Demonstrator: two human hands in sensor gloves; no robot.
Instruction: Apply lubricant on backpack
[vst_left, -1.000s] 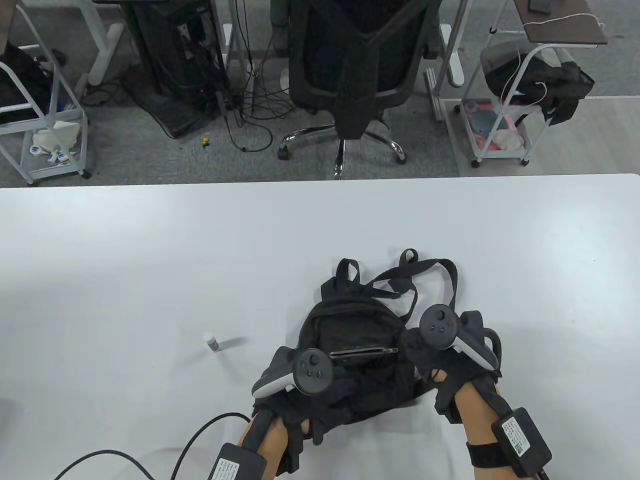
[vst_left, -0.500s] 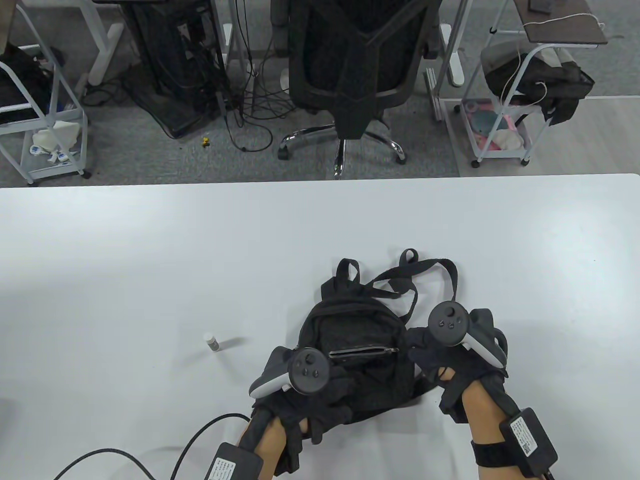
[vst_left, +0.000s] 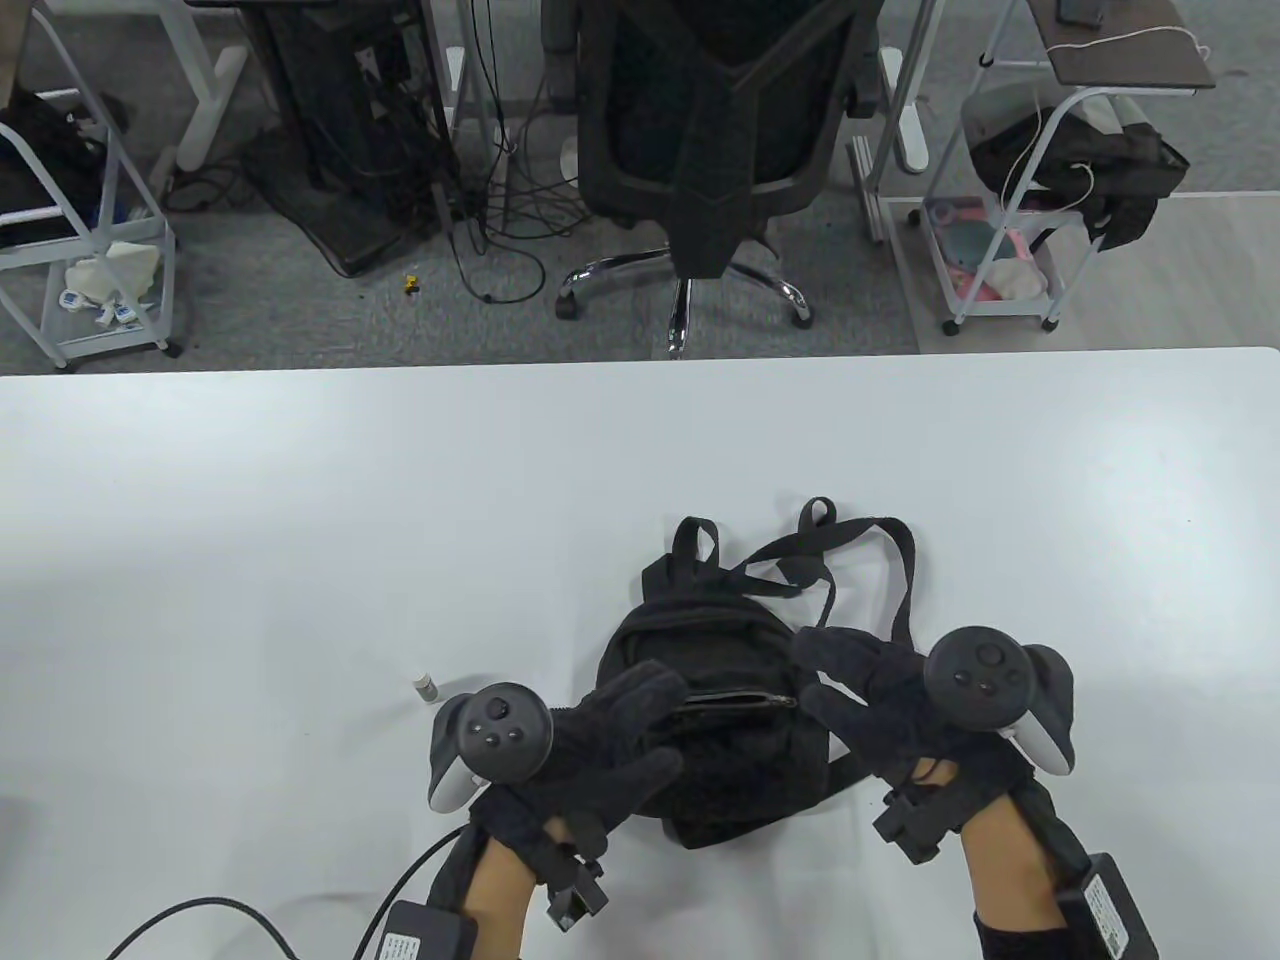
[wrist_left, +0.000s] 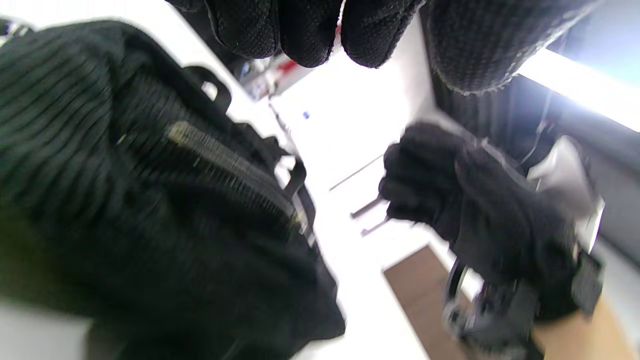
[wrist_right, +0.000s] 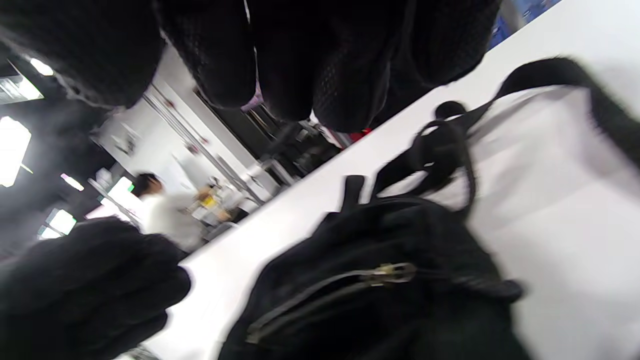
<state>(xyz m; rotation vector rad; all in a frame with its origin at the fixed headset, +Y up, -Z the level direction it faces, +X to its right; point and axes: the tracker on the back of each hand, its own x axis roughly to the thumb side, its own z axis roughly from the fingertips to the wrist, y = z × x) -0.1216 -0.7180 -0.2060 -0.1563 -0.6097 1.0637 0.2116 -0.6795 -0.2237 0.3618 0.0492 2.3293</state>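
A small black backpack (vst_left: 725, 650) lies flat on the white table (vst_left: 300, 520), straps toward the far side, its front pocket zipper (vst_left: 740, 702) running across. It also shows in the left wrist view (wrist_left: 150, 210) and the right wrist view (wrist_right: 380, 290). My left hand (vst_left: 610, 740) hovers open over the backpack's left lower side, fingers spread, holding nothing. My right hand (vst_left: 860, 690) is open at the backpack's right edge, fingers spread, holding nothing. A small white-capped lubricant bottle (vst_left: 425, 687) stands on the table left of my left hand.
A black cable (vst_left: 250, 915) runs across the table's near left corner. Beyond the far table edge stand an office chair (vst_left: 715, 150) and white wire carts (vst_left: 1040, 200).
Both hands let go of the backpack and lifted off it. The left hand moved left and opened; the right hand moved right and opened. The pocket opening has flattened.
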